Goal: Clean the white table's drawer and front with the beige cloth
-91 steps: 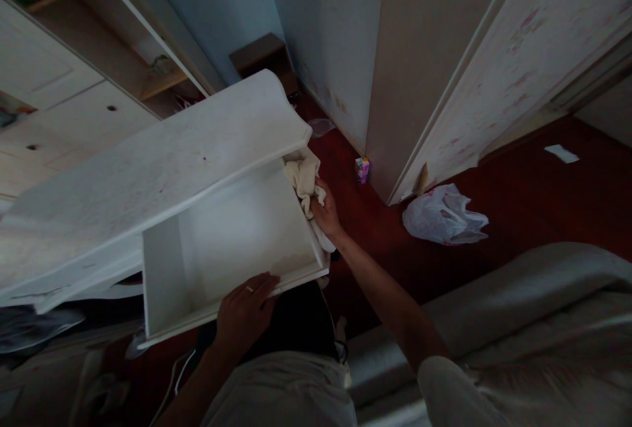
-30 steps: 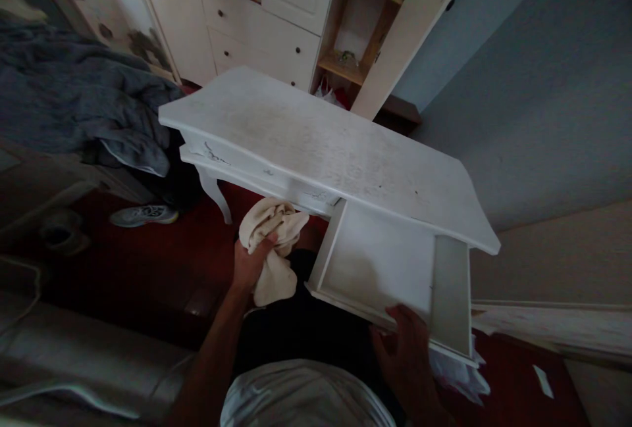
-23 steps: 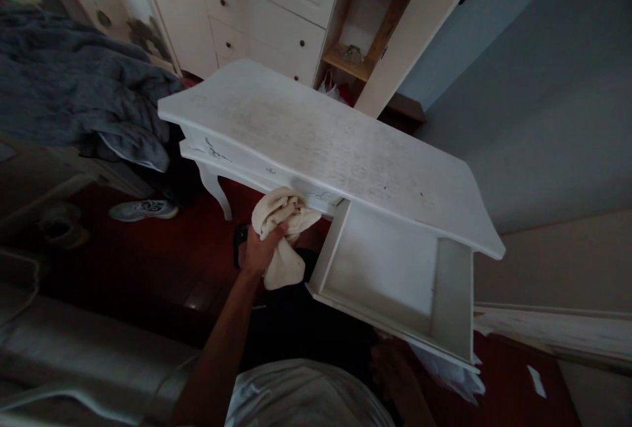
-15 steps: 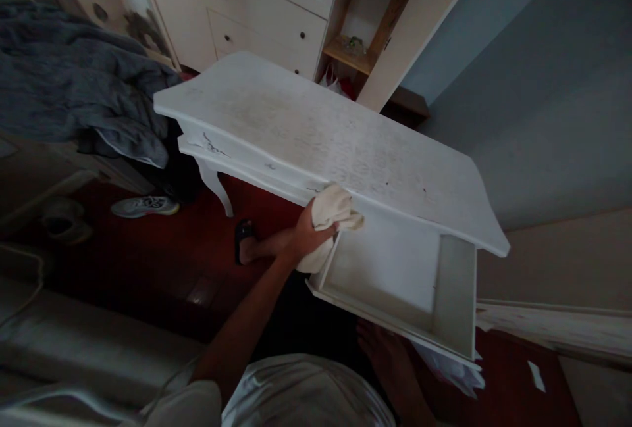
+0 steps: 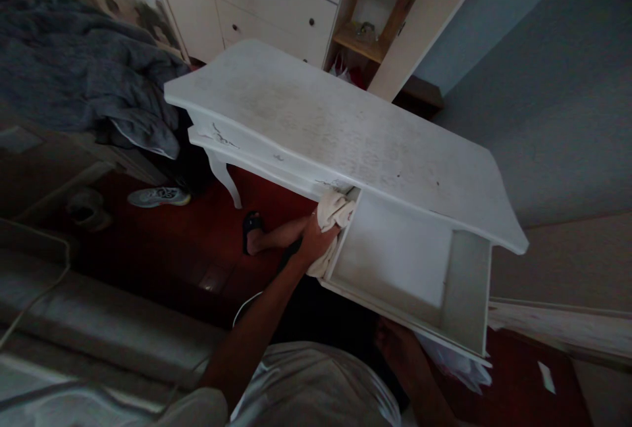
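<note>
My left hand [image 5: 318, 239] is closed around a cream cloth [image 5: 333, 210], bunched against the outer left side of a pulled-out drawer [image 5: 467, 276]. Part of the cloth hangs below my fingers. The drawer belongs to a white table [image 5: 340, 111] with a curved edge, its top marked by grey smudges. Low in front of the drawer, near my lap, my right hand [image 5: 395, 345] is in shadow, its fingers loosely bent and apart, with nothing visible in them.
A grey blanket-like cloth [image 5: 83, 78] is heaped at the left, above a grey sneaker [image 5: 158, 197]. White cabinets [image 5: 266, 9] with an open shelf [image 5: 363, 42] stand behind the table. A plastic bag [image 5: 457, 364] shows beneath the drawer.
My left hand and the cloth have moved from over the drawer's left corner down along its outer side. The whole view has shifted slightly, and my right hand's fingers look more bent.
</note>
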`<state>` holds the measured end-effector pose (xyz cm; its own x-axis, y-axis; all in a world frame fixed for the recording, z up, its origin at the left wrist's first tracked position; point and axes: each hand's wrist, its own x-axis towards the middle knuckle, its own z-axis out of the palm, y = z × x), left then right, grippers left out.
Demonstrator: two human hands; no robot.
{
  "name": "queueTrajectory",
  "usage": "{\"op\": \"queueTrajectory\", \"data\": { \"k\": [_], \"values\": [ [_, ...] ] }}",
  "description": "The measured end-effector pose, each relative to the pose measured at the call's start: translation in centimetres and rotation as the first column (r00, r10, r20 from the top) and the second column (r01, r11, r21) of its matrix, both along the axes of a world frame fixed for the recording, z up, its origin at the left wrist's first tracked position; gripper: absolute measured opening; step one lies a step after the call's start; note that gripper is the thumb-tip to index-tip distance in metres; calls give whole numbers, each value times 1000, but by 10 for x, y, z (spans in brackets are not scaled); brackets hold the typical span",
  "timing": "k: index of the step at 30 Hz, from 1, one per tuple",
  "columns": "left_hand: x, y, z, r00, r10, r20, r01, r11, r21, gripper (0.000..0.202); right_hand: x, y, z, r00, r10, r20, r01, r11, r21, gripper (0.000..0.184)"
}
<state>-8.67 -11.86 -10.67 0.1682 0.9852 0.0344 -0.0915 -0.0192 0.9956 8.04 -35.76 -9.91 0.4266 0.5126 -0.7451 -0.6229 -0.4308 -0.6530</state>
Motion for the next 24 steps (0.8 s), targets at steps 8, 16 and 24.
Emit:
{"op": "queueTrajectory", "data": {
  "k": [8, 16, 24],
  "values": [
    [-69, -53, -9, 930, -330, 163, 352, 926, -137, 59, 8, 0, -2, 998, 38, -53, -38, 999, -11, 39],
    [-89, -70, 1, 939, -337, 73, 345, 916, -205, 65, 14, -2, 2, 997, 70, -29, -70, 998, 10, 36],
    [-53, -78, -31, 999, -18, -41, 9, 976, -216, 54, 6, 1, 6, 994, 105, 38, -106, 994, 27, 42]
  ]
}}
